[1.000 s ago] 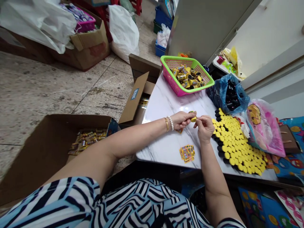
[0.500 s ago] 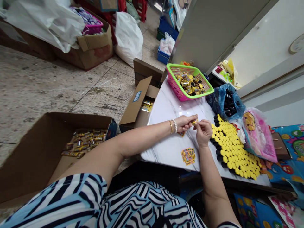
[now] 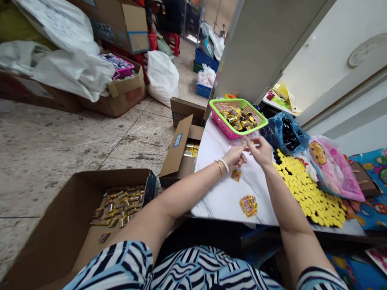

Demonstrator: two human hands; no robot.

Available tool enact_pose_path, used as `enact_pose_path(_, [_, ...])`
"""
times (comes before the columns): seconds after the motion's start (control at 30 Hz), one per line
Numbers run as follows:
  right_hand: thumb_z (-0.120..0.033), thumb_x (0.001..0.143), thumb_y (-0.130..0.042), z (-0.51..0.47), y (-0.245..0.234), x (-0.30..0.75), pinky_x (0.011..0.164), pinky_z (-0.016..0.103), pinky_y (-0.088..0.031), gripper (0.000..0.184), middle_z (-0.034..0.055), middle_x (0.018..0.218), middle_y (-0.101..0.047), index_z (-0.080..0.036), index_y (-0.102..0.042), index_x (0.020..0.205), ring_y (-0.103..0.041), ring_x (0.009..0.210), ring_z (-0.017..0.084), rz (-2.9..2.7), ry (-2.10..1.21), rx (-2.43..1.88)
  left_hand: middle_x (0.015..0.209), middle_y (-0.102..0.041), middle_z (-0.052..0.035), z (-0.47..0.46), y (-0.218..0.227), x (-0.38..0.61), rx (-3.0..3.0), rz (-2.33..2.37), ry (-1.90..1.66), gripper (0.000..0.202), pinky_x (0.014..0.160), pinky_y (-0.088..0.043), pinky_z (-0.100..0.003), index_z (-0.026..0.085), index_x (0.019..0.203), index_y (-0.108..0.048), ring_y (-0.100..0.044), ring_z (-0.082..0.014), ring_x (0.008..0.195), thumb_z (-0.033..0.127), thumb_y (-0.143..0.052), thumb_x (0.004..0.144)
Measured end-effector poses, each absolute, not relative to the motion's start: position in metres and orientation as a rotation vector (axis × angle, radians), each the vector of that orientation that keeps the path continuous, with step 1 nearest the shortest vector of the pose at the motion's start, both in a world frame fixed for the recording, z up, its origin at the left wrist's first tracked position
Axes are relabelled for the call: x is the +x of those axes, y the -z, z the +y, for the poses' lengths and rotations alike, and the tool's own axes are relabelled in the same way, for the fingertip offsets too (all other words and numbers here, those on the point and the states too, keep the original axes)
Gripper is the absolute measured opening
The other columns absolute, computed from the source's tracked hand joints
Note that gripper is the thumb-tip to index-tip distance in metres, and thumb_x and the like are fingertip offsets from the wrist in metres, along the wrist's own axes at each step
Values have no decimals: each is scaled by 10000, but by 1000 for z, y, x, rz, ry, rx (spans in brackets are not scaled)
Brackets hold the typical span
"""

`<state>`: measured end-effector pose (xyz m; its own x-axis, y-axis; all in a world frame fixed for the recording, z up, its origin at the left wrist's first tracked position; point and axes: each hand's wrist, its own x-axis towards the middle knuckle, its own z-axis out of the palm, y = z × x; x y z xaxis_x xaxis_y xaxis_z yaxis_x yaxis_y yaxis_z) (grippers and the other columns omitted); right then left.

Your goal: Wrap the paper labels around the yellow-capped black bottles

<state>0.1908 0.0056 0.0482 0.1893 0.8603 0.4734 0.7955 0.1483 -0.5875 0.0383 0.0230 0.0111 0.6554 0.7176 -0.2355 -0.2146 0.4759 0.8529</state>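
Fingers (image 3: 252,141) curled, left hand (image 3: 234,157) near right hand (image 3: 261,152), grasp too blurred to tell, over veined marble tabletop (image 3: 220,197)

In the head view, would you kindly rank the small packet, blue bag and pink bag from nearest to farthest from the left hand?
From the left hand:
1. Small packet, just below.
2. Blue plastic bag, rightward.
3. Pink plastic bag, farther right.

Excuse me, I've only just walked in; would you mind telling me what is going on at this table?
A person's left hand and right hand meet above a white marble-patterned table, their fingers on something too small to make out. Rows of yellow-capped black tubes stand nearby, beside a pink-and-green plastic basket holding more small tubes.
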Motion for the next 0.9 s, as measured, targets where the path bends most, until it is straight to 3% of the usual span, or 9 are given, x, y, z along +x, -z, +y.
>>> enact_pose_path(0.1, [-545,881,-699,55,-73,197,868,387,-589,398,73,952,-779,-184,-700,1048,-735,846,219,-1545,193,-1655,541,-584,29,32,-12,36,1046,737,-722,563,420,-266,-201,169,982,-628,-404,-70,362,721,-519,950])
enact_pose_path(0.2, [-503,889,-704,72,-78,201,906,403,-571,451,113,1155,-760,-162,-670,1181,-729,935,228,-1599,235,-1596,553,-596,32,44,-7,34,1351,837,-768,325,489,-317,-200,168,834,-637,-443,-68,420,475,-687,929])
enact_pose_path(0.27, [-446,923,-680,51,-71,197,905,380,-560,302,81,1088,-769,-185,-720,1069,-715,887,207,-1705,174,-1592,570,-619,21,52,-4,33,1527,954,-878,231,571,-378,-203,169,778,-643,-542,-95,526,357,-718,890])
enact_pose_path(0.33, [-385,923,-691,12,-54,191,869,355,-551,197,35,879,-760,-203,-754,879,-686,794,183,-1860,32,-1613,588,-639,12,59,-1,31,1595,1060,-985,181,643,-417,-216,172,778,-654,-609,-126,627,315,-692,883])
enact_pose_path(0.4, [-350,866,-772,-32,-29,187,813,334,-546,127,12,838,-747,-227,-792,892,-663,744,163,-2005,-203,-1602,594,-647,10,64,2,30,1596,1108,-1011,167,673,-435,-230,173,791,-659,-625,-141,656,309,-662,889])
enact_pose_path(0.47, [-354,801,-847,-64,-1,188,829,348,-551,218,23,975,-755,-269,-817,1000,-678,828,175,-2040,-348,-1562,594,-650,8,66,4,31,1605,1107,-985,168,681,-442,-237,171,791,-660,-624,-144,652,311,-663,883])
enact_pose_path(0.6, [-332,823,-834,-84,40,196,940,410,-530,66,33,1028,-732,-290,-824,874,-658,979,210,-1892,-328,-1522,601,-658,3,64,10,38,1676,1067,-903,174,655,-425,-233,166,783,-663,-603,-134,621,321,-694,855])
enact_pose_path(0.77, [-200,880,-742,-79,47,197,906,394,-516,83,41,920,-713,-247,-777,821,-630,931,218,-1914,-289,-1483,626,-682,-14,59,20,42,1769,959,-755,282,579,-379,-233,165,755,-665,-537,-113,536,425,-700,860])
enact_pose_path(0.9, [-212,916,-701,-76,37,203,889,399,-527,102,52,894,-677,-230,-754,830,-629,918,224,-1907,-174,-1426,646,-678,-28,58,22,43,1675,942,-782,391,530,-352,-232,162,768,-664,-524,-109,517,540,-724,850])
